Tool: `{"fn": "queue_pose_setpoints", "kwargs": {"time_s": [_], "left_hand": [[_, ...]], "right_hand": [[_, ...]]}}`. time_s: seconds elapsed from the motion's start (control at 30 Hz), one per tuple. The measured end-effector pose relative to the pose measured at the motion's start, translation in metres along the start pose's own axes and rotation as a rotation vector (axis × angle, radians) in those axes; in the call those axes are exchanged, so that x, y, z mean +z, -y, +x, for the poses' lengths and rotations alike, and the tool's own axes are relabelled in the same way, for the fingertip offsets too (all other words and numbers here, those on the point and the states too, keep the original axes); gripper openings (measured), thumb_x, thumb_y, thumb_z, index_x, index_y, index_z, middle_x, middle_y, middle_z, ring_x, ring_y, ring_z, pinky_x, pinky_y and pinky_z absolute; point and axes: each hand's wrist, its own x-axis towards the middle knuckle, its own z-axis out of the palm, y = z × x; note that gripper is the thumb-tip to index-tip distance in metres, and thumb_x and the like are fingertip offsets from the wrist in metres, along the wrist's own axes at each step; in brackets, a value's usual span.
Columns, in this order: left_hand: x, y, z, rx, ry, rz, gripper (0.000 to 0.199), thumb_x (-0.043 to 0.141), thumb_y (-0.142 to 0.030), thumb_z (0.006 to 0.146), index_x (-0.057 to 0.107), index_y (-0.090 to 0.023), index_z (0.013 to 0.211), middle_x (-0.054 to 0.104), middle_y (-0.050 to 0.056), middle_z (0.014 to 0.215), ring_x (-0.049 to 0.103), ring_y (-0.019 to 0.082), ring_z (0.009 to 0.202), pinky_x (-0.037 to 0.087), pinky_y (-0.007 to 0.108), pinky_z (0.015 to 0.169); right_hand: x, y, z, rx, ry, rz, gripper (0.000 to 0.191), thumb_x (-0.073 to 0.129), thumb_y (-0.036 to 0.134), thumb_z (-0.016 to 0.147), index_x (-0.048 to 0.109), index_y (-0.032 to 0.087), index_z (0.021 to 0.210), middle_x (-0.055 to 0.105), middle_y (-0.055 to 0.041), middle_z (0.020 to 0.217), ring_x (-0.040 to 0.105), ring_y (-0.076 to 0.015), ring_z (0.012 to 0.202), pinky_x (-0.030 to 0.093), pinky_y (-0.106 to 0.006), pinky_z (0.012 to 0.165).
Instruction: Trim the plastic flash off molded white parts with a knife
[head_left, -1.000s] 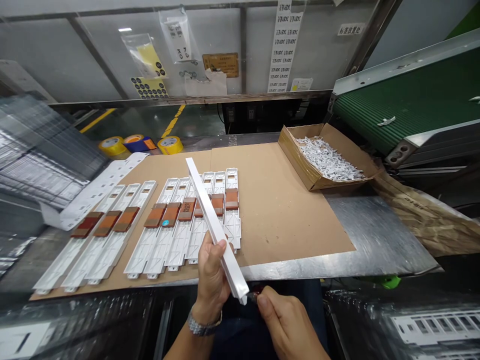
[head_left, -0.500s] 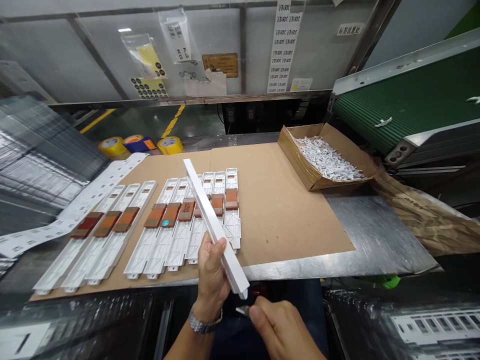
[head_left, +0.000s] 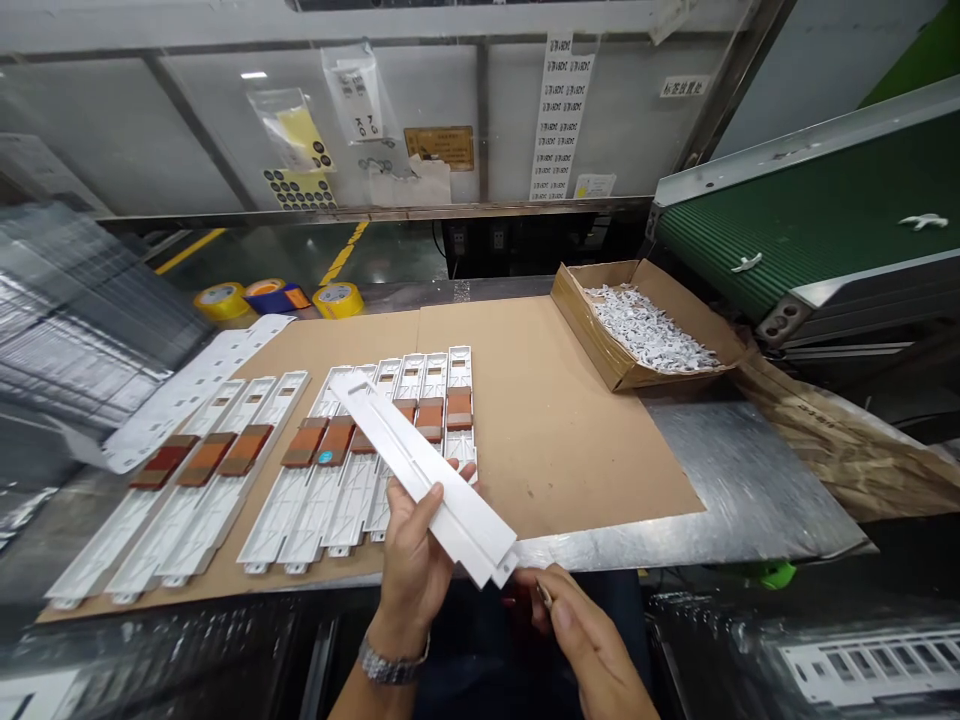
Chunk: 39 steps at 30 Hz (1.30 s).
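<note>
Quick look at the bench: the left hand (head_left: 412,570) is gripping a long white plastic strip (head_left: 427,485), fingers wrapped under it and thumb on top, and the strip is tilting across the middle of the layout, just above the panels. The right hand (head_left: 585,640) is partly closed, pinching a small metal piece (head_left: 544,596) right near the strip's lower end; it's too small to tell exactly what it is. As for what's done, 9 white plastic panels (head_left: 270,525) with brown pads (head_left: 459,408) are lying on a cardboard sheet (head_left: 570,420), 3 on the left and 6 in the middle. 1 more white strip (head_left: 195,390) is sitting at an angle top left, with no pad showing, and the held strip isn't showing one either.
</note>
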Motion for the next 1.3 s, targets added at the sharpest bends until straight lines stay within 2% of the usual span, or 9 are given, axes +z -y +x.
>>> {"fn": "queue_pose_setpoints", "kwargs": {"time_s": [0.07,0.13,0.2,0.33,0.5,0.9,1.1,1.2,1.3], "left_hand": [[-0.002,0.0,-0.003,-0.013,0.07,-0.014,0.053,0.07,-0.025,0.073,0.039,-0.032,0.114,0.063,0.003,0.108,0.063,0.026,0.101,0.053,0.04,0.08],[-0.004,0.0,-0.005,0.011,0.103,0.027,0.059,0.072,-0.028,0.073,0.034,-0.037,0.117,0.061,0.0,0.106,0.065,0.024,0.096,0.053,0.041,0.079],[-0.005,0.001,-0.006,0.07,0.084,0.112,0.067,0.074,-0.033,0.071,0.03,-0.039,0.12,0.059,-0.001,0.103,0.066,0.024,0.091,0.055,0.038,0.075],[-0.006,0.006,-0.007,0.175,0.014,0.217,0.078,0.075,-0.037,0.069,0.021,-0.04,0.124,0.057,0.002,0.105,0.066,0.021,0.086,0.054,0.035,0.072],[-0.003,0.007,-0.01,0.285,-0.031,0.232,0.085,0.079,-0.033,0.064,0.019,-0.036,0.124,0.057,0.003,0.106,0.066,0.018,0.084,0.052,0.033,0.079],[-0.001,0.009,-0.01,0.347,-0.1,0.335,0.086,0.077,-0.037,0.066,0.016,-0.031,0.126,0.053,0.007,0.106,0.066,0.02,0.08,0.055,0.037,0.073],[0.001,0.01,-0.009,0.352,-0.127,0.326,0.085,0.077,-0.036,0.067,0.016,-0.029,0.125,0.053,0.009,0.108,0.064,0.017,0.078,0.054,0.036,0.076],[0.003,0.008,-0.01,0.352,-0.14,0.31,0.083,0.077,-0.035,0.066,0.018,-0.03,0.124,0.05,0.008,0.111,0.063,0.015,0.078,0.055,0.034,0.074],[0.003,0.008,-0.01,0.332,-0.133,0.299,0.082,0.077,-0.034,0.067,0.018,-0.031,0.124,0.053,0.005,0.104,0.064,0.016,0.078,0.054,0.036,0.075]], "right_hand": [[0.004,0.001,0.0,-0.075,-0.07,-0.077,0.033,0.04,0.04,0.095,0.063,0.023,0.112,0.062,-0.0081,0.099,0.06,-0.0199,0.089,0.05,-0.03,0.078],[0.006,0.001,0.0,-0.154,-0.158,-0.176,0.029,0.04,0.034,0.096,0.061,0.023,0.113,0.062,-0.0081,0.099,0.06,-0.0193,0.09,0.051,-0.028,0.077],[0.008,-0.002,-0.001,-0.247,-0.228,-0.294,0.027,0.04,0.027,0.096,0.059,0.022,0.114,0.062,-0.0079,0.095,0.06,-0.0187,0.088,0.05,-0.027,0.076],[0.014,-0.012,-0.003,-0.374,-0.274,-0.51,0.026,0.042,0.021,0.095,0.056,0.02,0.117,0.062,-0.0076,0.09,0.061,-0.0185,0.079,0.05,-0.027,0.072],[0.023,-0.019,-0.003,-0.39,-0.326,-0.667,0.027,0.039,0.023,0.096,0.057,0.017,0.115,0.058,-0.0068,0.077,0.058,-0.0172,0.063,0.046,-0.026,0.058],[0.024,-0.019,0.002,-0.419,-0.323,-0.735,0.027,0.039,0.022,0.097,0.056,0.015,0.116,0.059,-0.0069,0.079,0.059,-0.0165,0.065,0.046,-0.024,0.058],[0.022,-0.017,0.003,-0.427,-0.301,-0.771,0.025,0.039,0.021,0.097,0.054,0.014,0.116,0.059,-0.0067,0.079,0.059,-0.0166,0.064,0.046,-0.025,0.056],[0.022,-0.016,0.003,-0.436,-0.315,-0.795,0.026,0.039,0.021,0.097,0.055,0.014,0.116,0.059,-0.0066,0.077,0.059,-0.0164,0.063,0.046,-0.024,0.055],[0.021,-0.015,0.003,-0.443,-0.334,-0.824,0.026,0.04,0.021,0.096,0.056,0.014,0.115,0.06,-0.0069,0.076,0.059,-0.0166,0.063,0.046,-0.024,0.057]]}}
